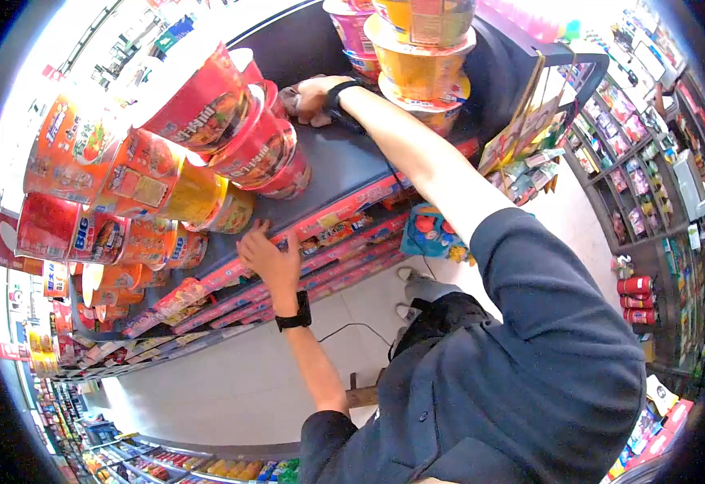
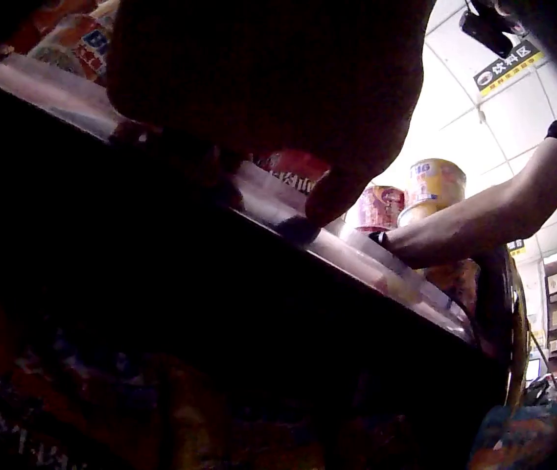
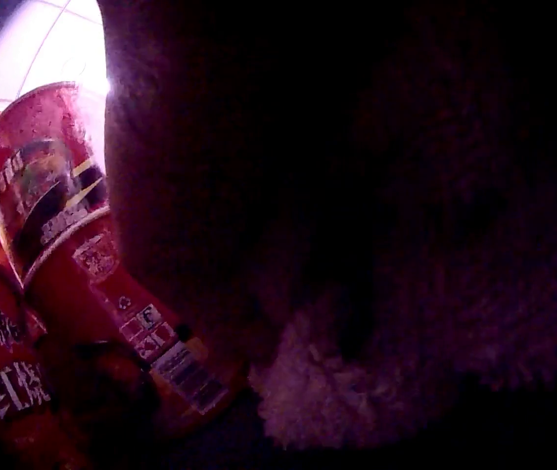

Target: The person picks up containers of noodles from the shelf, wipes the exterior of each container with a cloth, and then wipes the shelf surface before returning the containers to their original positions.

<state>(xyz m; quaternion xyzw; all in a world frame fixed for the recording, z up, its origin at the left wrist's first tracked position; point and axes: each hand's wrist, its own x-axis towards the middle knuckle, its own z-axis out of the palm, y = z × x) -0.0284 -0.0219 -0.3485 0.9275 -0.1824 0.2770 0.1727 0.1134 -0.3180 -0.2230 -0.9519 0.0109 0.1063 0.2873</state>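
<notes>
My right hand (image 1: 317, 97) reaches across the dark shelf top (image 1: 332, 157) and grips a bunched brownish-grey cloth (image 1: 291, 101) against it. Fuzzy cloth (image 3: 318, 392) shows dimly under that hand in the right wrist view. Just beside the cloth stand stacked red instant noodle cups (image 1: 268, 149); on the other side of the forearm are yellow noodle cups (image 1: 421, 60). My left hand (image 1: 273, 260) rests with fingers spread at the shelf's front edge, near the lower red cups. It holds nothing, and in the left wrist view it is a dark shape above the price strip (image 2: 357, 259).
Orange noodle cups (image 1: 139, 173) are stacked high at the left, close to the left hand. Pink-edged lower shelves (image 1: 328, 242) run below. A blue bag (image 1: 433, 232) sits by the shelf end, and a black cable (image 1: 352, 325) lies on the floor.
</notes>
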